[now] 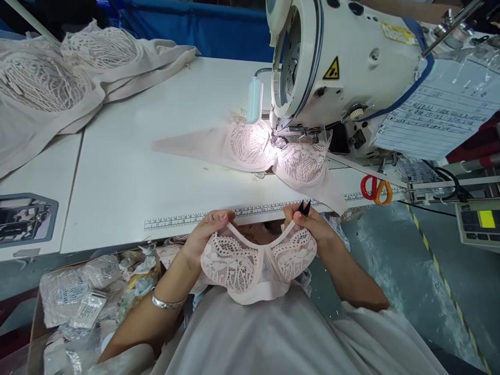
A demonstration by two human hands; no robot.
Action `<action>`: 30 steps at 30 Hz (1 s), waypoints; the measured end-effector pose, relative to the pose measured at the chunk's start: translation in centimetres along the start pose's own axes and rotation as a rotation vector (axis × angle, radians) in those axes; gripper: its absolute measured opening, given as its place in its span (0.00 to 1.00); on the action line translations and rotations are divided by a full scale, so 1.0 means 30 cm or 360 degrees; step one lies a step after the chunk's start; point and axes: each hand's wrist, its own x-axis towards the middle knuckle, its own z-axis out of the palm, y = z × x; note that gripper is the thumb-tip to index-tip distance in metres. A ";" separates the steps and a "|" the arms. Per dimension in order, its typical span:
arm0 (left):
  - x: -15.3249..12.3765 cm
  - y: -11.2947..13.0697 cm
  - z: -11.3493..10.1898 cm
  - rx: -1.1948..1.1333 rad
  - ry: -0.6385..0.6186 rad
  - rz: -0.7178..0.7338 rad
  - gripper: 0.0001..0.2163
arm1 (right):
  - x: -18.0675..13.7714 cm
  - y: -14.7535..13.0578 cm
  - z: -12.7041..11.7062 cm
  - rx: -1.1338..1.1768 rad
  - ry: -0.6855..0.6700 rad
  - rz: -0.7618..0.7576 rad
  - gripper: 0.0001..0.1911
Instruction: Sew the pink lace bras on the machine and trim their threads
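Note:
A pale pink lace bra (238,263) hangs between my two hands in front of my lap, its upper edge pulled into a curve. My left hand (207,232) pinches the top edge of one cup. The other cup's top edge is in the closed fingers of my right hand (308,224). Two black pointed tips, likely of thread snips (304,208), stick up from that hand; the rest of them is hidden. Beyond my hands, a second pink lace bra (300,164) lies under the needle area of the sewing machine (336,67), lit by its lamp.
Several beige bra pieces (113,67) are heaped at the far left of the white table (128,172). A ruler strip (175,221) runs along the front edge. Scissors with red and orange handles (377,189) are at the right. Below left stands a box of plastic-wrapped packets (74,291).

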 end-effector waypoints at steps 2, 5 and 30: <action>0.004 0.001 -0.001 0.0017 -0.0043 0.0006 0.21 | -0.004 0.000 0.001 -0.0010 -0.0009 -0.0013 0.32; 0.006 0.002 0.002 0.0023 -0.0068 0.0015 0.22 | -0.009 -0.005 -0.012 -0.0073 -0.0033 -0.0038 0.32; -0.322 -0.027 0.041 0.2089 -0.0207 0.0939 0.21 | -0.128 -0.188 0.141 -0.0153 0.0173 -0.0664 0.25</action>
